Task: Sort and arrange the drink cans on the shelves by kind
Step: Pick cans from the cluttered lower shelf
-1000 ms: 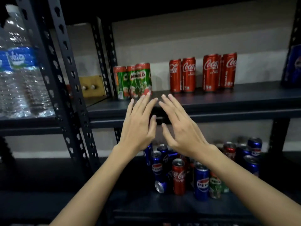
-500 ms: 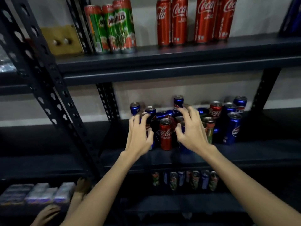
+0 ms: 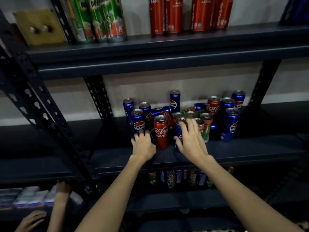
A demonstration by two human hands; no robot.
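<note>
Both hands reach into the mixed cans on the middle shelf (image 3: 250, 148), near its front edge. The left hand (image 3: 143, 144) hangs spread before a Pepsi can (image 3: 138, 121); the right hand (image 3: 190, 139) lies spread over another blue can (image 3: 178, 131). Next comes gripping one kind, likely Pepsi, without toppling the Coca-Cola can (image 3: 161, 131) between them.

Glossy metal cans (image 3: 161, 131); matt dark metal shelf (image 3: 234, 149).

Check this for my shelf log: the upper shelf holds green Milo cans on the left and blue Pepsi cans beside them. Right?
Not quite. In the head view the upper shelf holds green Milo cans on the left, but the cans beside them are red Coca-Cola cans, not blue Pepsi.
</note>
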